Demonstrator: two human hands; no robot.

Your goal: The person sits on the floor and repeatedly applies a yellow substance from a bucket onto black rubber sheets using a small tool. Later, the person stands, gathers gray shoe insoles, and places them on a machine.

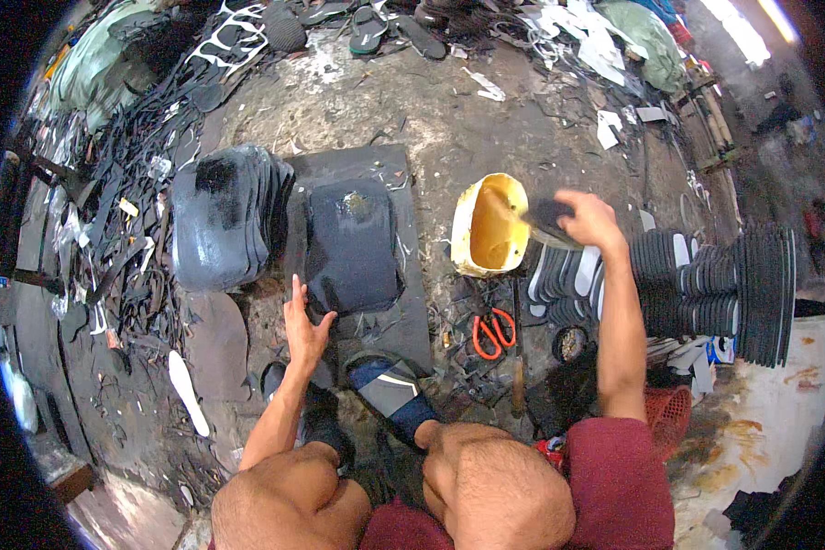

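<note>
My right hand (588,220) grips a dark brush (552,216), held beside the rim of a yellow cut-open container (463,234). The brush's paler end is blurred over the opening, and yellowish-brown liquid (497,240) lies inside. With its fingers spread, my left hand (304,328) is by the lower left corner of a black rubber-like sheet (350,252). Whether its fingertips touch the sheet I cannot tell. A wet, shiny patch shows near the sheet's far end. Under that sheet lies a larger dark mat (414,302). To the left stands a stack of glossy black sheets (220,220).
Orange-handled scissors (493,334) lie below the container. Rows of stacked soles (669,284) stand at right, near a red basket (669,420). Black scrap strips (133,247) are heaped at left, and sandals (368,32) lie at the far side. A white sole-shaped piece (187,394) lies lower left.
</note>
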